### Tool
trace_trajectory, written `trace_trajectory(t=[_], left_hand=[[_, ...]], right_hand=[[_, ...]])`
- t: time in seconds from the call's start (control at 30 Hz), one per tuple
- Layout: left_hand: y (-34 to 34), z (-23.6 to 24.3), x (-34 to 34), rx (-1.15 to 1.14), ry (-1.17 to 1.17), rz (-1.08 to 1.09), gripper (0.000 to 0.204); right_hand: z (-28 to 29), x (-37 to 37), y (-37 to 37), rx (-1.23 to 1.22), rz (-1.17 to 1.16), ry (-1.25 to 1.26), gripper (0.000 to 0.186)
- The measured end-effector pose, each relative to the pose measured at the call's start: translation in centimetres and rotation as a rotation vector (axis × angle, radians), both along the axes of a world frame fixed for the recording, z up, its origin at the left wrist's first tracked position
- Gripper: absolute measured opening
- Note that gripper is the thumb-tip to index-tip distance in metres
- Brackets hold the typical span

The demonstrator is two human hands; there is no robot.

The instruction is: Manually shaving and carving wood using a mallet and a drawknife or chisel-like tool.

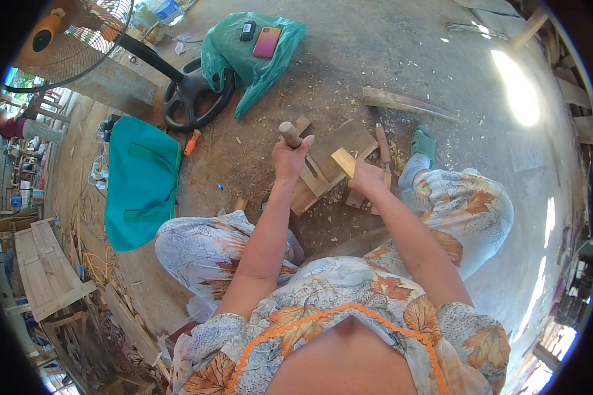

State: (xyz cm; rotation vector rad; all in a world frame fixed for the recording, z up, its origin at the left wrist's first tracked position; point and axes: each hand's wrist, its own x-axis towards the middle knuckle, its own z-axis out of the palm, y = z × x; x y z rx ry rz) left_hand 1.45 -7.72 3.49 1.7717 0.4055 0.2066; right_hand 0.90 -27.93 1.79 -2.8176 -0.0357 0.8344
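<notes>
To the right of one teal bag (142, 187) are two hands (288, 160), one phone (267, 42), one green plastic sack (287, 36) and one orange-handled tool (192, 143).

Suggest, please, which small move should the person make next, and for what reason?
Probably the right hand should bring its wooden block toward the top of the round wooden handle for a light tap: the left hand grips that handle near the wooden board, while the block is apart from it, to the right.

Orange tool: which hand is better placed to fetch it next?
Probably the left hand: nearer the orange tool, though gripping a wooden handle; the right hand, farther off, holds a wooden block.
</notes>
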Motion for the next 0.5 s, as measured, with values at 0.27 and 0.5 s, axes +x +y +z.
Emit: trace_trajectory(t=[0.27, 0.5], left_hand=[[-0.4, 0.6, -0.3, -0.025, 0.033, 0.003, 0.027], [-0.8, -1.0, -0.8, 0.111, -0.036, -0.003, 0.024]], right_hand=[[-0.7, -0.1, -0.4, 0.012, -0.002, -0.018, 0.05], [1.3, 0.4, 0.0, -0.004, 0.026, 0.002, 0.047]])
